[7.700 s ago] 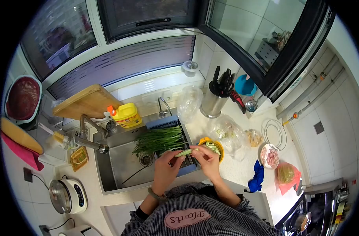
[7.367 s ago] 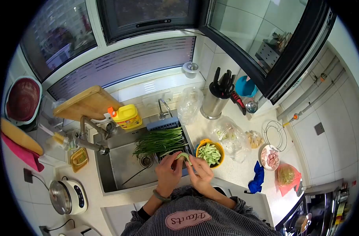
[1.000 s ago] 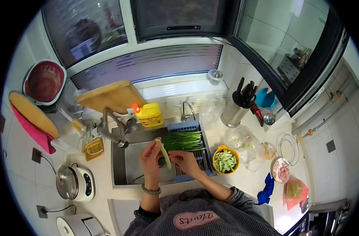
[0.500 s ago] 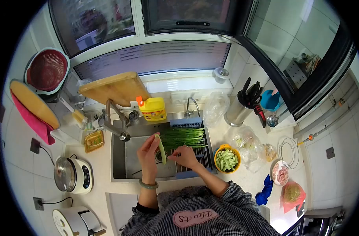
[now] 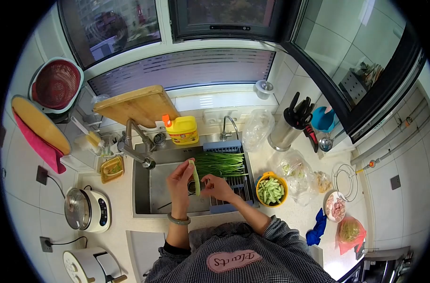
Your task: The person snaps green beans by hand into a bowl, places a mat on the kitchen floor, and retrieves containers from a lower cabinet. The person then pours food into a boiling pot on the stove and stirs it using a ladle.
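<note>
A long, pale green vegetable strip [image 5: 195, 179] is held upright over the sink [image 5: 165, 188] by my left hand [image 5: 179, 179], fingers and thumb closed on its upper part. My right hand [image 5: 218, 187] is beside the strip's lower end, its fingers curled together. Whether it touches the strip or pinches something small, I cannot tell. Behind my right hand, a bunch of long green stalks [image 5: 222, 164] lies on the blue-ended drying rack [image 5: 224, 207] across the sink.
An orange basket [image 5: 284, 194] of cut green pieces stands right of the sink, near a clear plastic bag [image 5: 297, 177] and a plate of raw meat [image 5: 335, 207]. Behind the sink are a faucet [image 5: 134, 141], a yellow bottle [image 5: 184, 131] and a cutting board [image 5: 137, 106].
Both hands stay over the sink with only small shifts. My right hand's fingers have moved slightly beside the strip's lower end; the strip is still in my left hand.
</note>
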The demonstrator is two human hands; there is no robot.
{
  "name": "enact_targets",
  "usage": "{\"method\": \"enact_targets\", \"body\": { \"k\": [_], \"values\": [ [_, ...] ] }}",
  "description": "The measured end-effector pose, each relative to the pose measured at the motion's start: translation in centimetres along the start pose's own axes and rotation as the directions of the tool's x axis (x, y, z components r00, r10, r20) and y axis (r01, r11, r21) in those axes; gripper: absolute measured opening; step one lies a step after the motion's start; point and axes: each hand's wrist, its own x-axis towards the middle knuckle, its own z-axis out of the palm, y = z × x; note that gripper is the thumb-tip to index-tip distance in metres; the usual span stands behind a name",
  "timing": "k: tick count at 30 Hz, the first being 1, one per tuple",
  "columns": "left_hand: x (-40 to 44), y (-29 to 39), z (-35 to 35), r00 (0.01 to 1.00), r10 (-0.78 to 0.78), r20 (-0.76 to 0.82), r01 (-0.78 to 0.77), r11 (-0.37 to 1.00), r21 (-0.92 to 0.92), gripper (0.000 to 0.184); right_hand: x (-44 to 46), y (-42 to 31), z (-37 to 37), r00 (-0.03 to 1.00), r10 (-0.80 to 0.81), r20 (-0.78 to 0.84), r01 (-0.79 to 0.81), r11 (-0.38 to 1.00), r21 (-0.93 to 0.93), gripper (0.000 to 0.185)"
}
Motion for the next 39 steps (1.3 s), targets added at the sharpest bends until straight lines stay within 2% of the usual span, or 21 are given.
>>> {"method": "enact_targets", "body": {
  "k": [2,6,7,8,9,11,15,17,18,20,21,23,24,28,30,31,32,34,36,38,39],
  "values": [
    [0.0,0.0,0.1,1.0,0.012,-0.003,-0.013,1.0,-0.024,0.024,0.8,2.1,0.7,0.974,-0.224,-0.044,0.227,0.97,0.085,0.044],
    [0.4,-0.3,-0.2,0.999,0.042,0.012,-0.042,0.998,0.05,0.023,0.1,-0.4,0.0,0.962,-0.228,-0.151,0.245,0.964,0.102,0.03],
    [0.4,-0.8,-0.4,0.992,0.092,0.084,-0.105,0.98,0.167,0.023,-0.2,-1.4,-0.9,0.977,-0.134,-0.164,0.185,0.919,0.349,0.033],
    [0.5,-1.2,-0.5,0.978,0.131,0.159,-0.172,0.945,0.278,0.022,-0.6,-2.4,-1.5,0.988,-0.038,-0.152,0.12,0.808,0.577,0.035],
    [0.5,-1.6,-0.4,0.979,0.13,0.158,-0.171,0.946,0.276,0.022,-1.1,-3.4,-2.1,0.988,-0.037,-0.152,0.118,0.81,0.575,0.035],
    [0.4,-2.3,-0.1,0.916,0.245,0.318,-0.384,0.764,0.518,0.023,-2.2,-5.0,-2.7,0.953,-0.115,-0.279,0.264,0.762,0.591,0.033],
    [-0.2,-1.7,1.3,0.916,0.181,0.358,-0.324,0.861,0.393,0.024,-3.5,-5.3,-4.2,0.949,-0.106,-0.297,0.244,0.845,0.477,0.025],
    [-0.4,-1.7,1.6,0.948,0.142,0.285,-0.239,0.909,0.341,0.022,-4.1,-5.3,-4.4,0.902,0.006,-0.431,0.28,0.752,0.597,0.021],
    [-0.5,-1.7,1.8,0.947,0.142,0.288,-0.239,0.91,0.339,0.022,-4.3,-5.1,-4.5,0.901,0.007,-0.433,0.28,0.753,0.595,0.021],
    [-0.9,-1.9,2.2,0.934,0.182,0.308,-0.276,0.914,0.298,0.021,-4.6,-4.8,-4.8,0.865,0.022,-0.501,0.375,0.633,0.677,0.02],
    [-1.0,-1.9,2.1,0.933,0.183,0.31,-0.278,0.913,0.297,0.021,-4.7,-4.9,-4.9,0.86,0.032,-0.51,0.386,0.614,0.689,0.02],
    [-1.2,-1.8,1.5,0.93,0.008,0.367,-0.194,0.86,0.472,0.019,-5.1,-5.3,-5.2,0.858,0.023,-0.513,0.387,0.628,0.675,0.02],
    [-1.3,-1.6,1.7,0.93,0.01,0.367,-0.195,0.86,0.472,0.019,-5.4,-5.7,-5.4,0.857,0.015,-0.515,0.386,0.642,0.662,0.02],
    [-1.8,-0.8,2.5,0.916,0.176,0.361,-0.349,0.792,0.5,0.017,-6.1,-6.4,-5.8,0.853,-0.032,-0.521,0.406,0.669,0.622,0.019],
    [-2.1,-0.4,2.9,0.906,0.222,0.361,-0.396,0.746,0.535,0.016,-6.7,-6.6,-5.4,0.78,-0.099,-0.618,0.355,0.884,0.306,0.018],
    [-2.4,-0.4,3.3,0.901,0.275,0.335,-0.428,0.693,0.581,0.015,-6.9,-7.1,-5.2,0.648,-0.296,-0.702,0.404,0.914,-0.013,0.022],
    [-2.7,-0.3,3.6,0.892,0.33,0.31,-0.453,0.636,0.625,0.014,-7.0,-7.4,-5.0,0.647,-0.299,-0.702,0.406,0.914,-0.016,0.022],
    [-3.5,0.3,4.4,0.899,0.336,0.28,-0.436,0.642,0.63,0.014,-7.4,-7.5,-4.2,0.437,-0.531,-0.726,0.472,0.822,-0.318,0.023],
    [-4.0,0.2,4.8,0.907,0.339,0.25,-0.418,0.648,0.636,0.014,-7.4,-6.6,-3.6,0.401,-0.564,-0.722,0.476,0.802,-0.362,0.03],
    [-4.2,-0.5,4.9,0.916,0.357,0.184,-0.393,0.707,0.587,0.013,-7.3,-5.5,-3.1,0.321,-0.745,-0.585,0.449,0.663,-0.599,0.038],
    [-4.1,-0.9,4.9,0.916,0.357,0.185,-0.394,0.707,0.587,0.013,-7.4,-5.5,-2.9,0.298,-0.768,-0.567,0.476,0.634,-0.609,0.04]
  ]
}}
